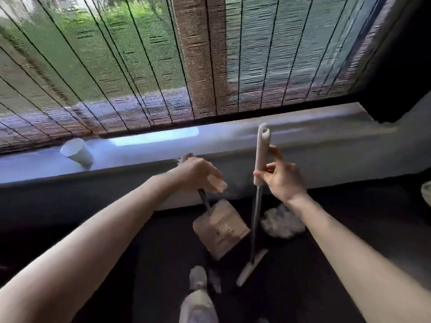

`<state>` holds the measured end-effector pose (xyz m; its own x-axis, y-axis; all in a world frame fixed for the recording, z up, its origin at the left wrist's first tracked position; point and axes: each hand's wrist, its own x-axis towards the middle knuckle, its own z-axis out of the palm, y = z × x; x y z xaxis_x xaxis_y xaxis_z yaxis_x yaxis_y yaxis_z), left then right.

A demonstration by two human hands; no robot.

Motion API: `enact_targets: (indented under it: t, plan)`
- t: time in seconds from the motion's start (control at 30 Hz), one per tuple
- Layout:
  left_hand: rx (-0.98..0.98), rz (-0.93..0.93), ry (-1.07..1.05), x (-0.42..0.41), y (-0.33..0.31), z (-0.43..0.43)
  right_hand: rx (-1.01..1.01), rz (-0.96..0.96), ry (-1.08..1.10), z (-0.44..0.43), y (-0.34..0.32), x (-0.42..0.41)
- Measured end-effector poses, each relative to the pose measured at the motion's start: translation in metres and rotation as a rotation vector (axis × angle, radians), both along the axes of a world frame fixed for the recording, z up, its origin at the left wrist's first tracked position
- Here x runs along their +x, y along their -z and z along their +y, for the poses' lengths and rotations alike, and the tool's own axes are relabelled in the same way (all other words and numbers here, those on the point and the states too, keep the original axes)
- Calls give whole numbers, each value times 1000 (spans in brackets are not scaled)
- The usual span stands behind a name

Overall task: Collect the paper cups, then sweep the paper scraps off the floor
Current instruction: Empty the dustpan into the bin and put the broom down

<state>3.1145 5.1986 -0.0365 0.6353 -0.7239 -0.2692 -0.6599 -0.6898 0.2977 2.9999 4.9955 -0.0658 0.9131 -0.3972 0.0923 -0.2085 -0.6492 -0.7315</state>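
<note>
My right hand (278,180) is shut on the white grip of a broom (262,155), which stands upright; its narrow head (250,268) rests on the dark floor. My left hand (200,174) grips the top of a dustpan's dark handle, and the beige dustpan (220,230) hangs or stands just left of the broom. A white paper cup (77,153) lies tilted on the window ledge at the left. Crumpled white paper scraps (282,221) lie on the floor right of the broom shaft, and smaller scraps (215,279) lie near my foot.
A pale window ledge (233,145) runs across the view under a woven blind (140,66). My foot in a light shoe (198,278) stands on the dark floor below the dustpan. A pale object (426,192) shows at the right edge.
</note>
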Motion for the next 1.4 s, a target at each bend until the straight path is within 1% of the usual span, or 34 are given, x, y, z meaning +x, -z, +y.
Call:
enact_targets:
  t: [0.1, 0.17, 0.23, 0.33, 0.4, 0.5, 0.53, 0.63, 0.8, 0.87, 0.93, 1.03, 1.1, 1.2, 1.27, 1.4]
  plan:
    - [-26, 82, 103, 36, 22, -8, -21, 6, 26, 5, 21, 38]
    - [16, 91, 190, 54, 36, -12, -28, -11, 37, 7, 30, 63]
    - [0, 118, 254, 67, 52, -14, -11, 17, 63, 8, 37, 83]
    - [-125, 110, 335, 79, 66, -15, 71, 88, 144, 6, 47, 103]
    - [-230, 126, 374, 84, 69, -14, 126, 113, 141, 6, 52, 113]
    - [-245, 191, 389, 87, 65, -10, 199, 131, 118, 7, 53, 128]
    - [-259, 201, 368, 88, 64, -8, 230, 134, 112, 8, 54, 133]
    - [-226, 147, 296, 93, 57, 5, 271, 163, 84, 8, 57, 151]
    - [-344, 377, 107, 103, 53, 28, 349, 152, 12, 10, 63, 170]
    - [-403, 427, -7, 104, 56, 30, 350, 163, -25, 10, 64, 176]
    - [-435, 434, -99, 105, 60, 32, 344, 184, -53, 11, 61, 180]
    - [-557, 484, -281, 107, 71, 35, 371, 191, -54, 16, 47, 189]
    - [-621, 530, -405, 106, 80, 35, 372, 155, -55, 20, 32, 198]
    - [-689, 668, -568, 104, 88, 28, 351, 129, -140, 30, 12, 208]
    - [-729, 715, -614, 105, 90, 22, 339, 159, -209, 38, 2, 214]
    - [-767, 702, -563, 105, 91, 12, 327, 197, -294, 51, -4, 220]
